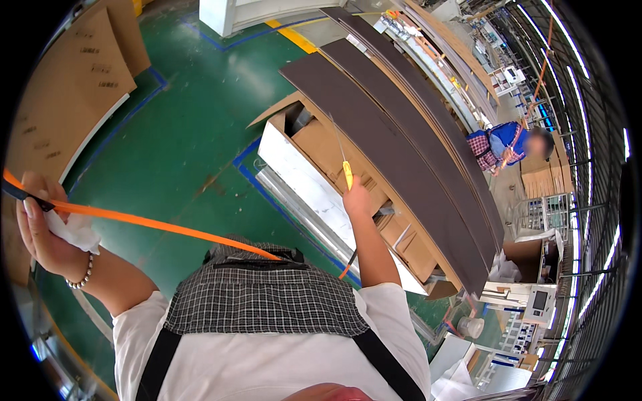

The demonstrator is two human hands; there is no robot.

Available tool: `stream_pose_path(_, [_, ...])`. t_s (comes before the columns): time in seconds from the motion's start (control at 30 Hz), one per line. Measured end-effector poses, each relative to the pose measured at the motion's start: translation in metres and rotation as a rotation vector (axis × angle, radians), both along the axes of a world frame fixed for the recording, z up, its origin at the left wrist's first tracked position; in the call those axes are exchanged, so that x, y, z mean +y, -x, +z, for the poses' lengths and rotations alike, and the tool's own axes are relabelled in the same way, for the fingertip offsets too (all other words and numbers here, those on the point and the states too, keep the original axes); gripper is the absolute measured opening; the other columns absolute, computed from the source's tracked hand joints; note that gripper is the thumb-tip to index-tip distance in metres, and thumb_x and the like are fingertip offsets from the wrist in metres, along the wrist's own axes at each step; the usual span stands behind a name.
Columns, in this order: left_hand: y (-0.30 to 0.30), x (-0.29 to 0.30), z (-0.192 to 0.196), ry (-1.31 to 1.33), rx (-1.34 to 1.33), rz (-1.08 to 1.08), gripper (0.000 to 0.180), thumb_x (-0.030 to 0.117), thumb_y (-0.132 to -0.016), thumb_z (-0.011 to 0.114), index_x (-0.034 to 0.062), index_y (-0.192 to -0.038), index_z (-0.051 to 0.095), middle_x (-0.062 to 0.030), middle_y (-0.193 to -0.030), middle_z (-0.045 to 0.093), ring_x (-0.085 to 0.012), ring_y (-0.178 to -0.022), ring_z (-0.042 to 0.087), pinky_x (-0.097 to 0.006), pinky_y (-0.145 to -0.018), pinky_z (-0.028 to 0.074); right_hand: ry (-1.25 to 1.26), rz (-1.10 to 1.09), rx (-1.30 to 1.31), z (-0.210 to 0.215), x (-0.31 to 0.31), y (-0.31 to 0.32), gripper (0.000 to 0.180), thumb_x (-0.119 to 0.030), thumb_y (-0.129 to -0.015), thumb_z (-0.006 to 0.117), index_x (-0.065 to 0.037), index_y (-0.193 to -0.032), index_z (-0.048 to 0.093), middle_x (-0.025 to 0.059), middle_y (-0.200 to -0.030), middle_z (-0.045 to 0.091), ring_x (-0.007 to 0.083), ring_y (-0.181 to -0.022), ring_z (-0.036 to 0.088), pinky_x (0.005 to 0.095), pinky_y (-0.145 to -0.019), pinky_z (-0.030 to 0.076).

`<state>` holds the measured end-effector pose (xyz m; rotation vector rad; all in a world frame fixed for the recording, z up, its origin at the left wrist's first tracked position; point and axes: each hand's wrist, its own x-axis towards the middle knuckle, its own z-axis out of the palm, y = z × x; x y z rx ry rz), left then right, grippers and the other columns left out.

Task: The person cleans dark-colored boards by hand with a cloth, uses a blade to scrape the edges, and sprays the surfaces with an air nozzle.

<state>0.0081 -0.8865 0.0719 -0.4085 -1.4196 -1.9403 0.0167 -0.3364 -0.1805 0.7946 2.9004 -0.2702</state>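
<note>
Left hand [41, 230] raised at the left edge, fingers curled shut around a crumpled white cloth [75, 230] and pinching an orange strap [154, 224] against it. Bead bracelet [80, 275] on that wrist. Strap stretched taut from the fist down to the right, ending at the checked apron [264, 297] on the chest; a short dark piece of it sticking out past the fist toward the left edge.

Right hand [356, 199] stretched out ahead, closed around a yellow-handled tool [348, 174] with a thin blade or wire pointing up and away; exact kind of tool too small to tell. Held over an open cardboard box [334, 167], above brown packing pieces inside. White panel [307, 187] along the near side of the box, a shiny metal rail just beside it on the green floor [194, 113].

Long dark brown boards [401, 160] leaning in a fanned stack just behind the box, running from upper left to lower right. Flat cardboard sheets [73, 87] lying at the far left. Another person [501, 144] in a blue top bent over well apart at the right, near shelving and racks. Small machine with a screen [538, 301] at lower right.
</note>
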Motion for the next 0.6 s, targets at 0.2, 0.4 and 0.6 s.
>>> stream_pose_path(0.2, [0.023,-0.013,-0.005,-0.068,-0.022,0.084,0.018,0.01,-0.096,0.044,-0.006,-0.088,0.047,-0.009,-0.084,0.04,-0.0124,-0.064,0.039,-0.022,-0.051,0.03,0.024,-0.003,0.096,0.013,0.035,0.018,0.039,-0.025,-0.089,0.062,-0.009,-0.121,0.048,0.0249,-0.098,0.066,0.0443,-0.094,0.063,0.0521,-0.079,0.05])
stream_pose_path(0.4, [0.046,0.019,-0.004,-0.164,-0.08,0.215,0.018,0.01,-0.097,0.043,-0.0075,-0.095,0.047,-0.011,-0.087,0.041,-0.0135,-0.069,0.039,-0.023,-0.057,0.032,0.055,-0.122,0.404,0.036,0.101,0.007,0.034,-0.018,-0.086,0.062,-0.004,-0.115,0.05,0.0269,-0.094,0.066,0.0431,-0.083,0.066,0.0484,-0.072,0.052])
stream_pose_path(0.6, [0.071,0.012,-0.02,-0.095,-0.058,0.327,0.027,0.007,-0.097,0.043,-0.0157,-0.111,0.052,-0.0248,-0.11,0.055,-0.0234,-0.085,0.056,-0.029,-0.073,0.047,0.783,-0.359,0.254,0.082,0.197,-0.042,0.024,-0.011,-0.085,0.064,-0.004,-0.104,0.052,0.0024,-0.069,0.055,0.0143,-0.053,0.06,0.0277,-0.047,0.05])
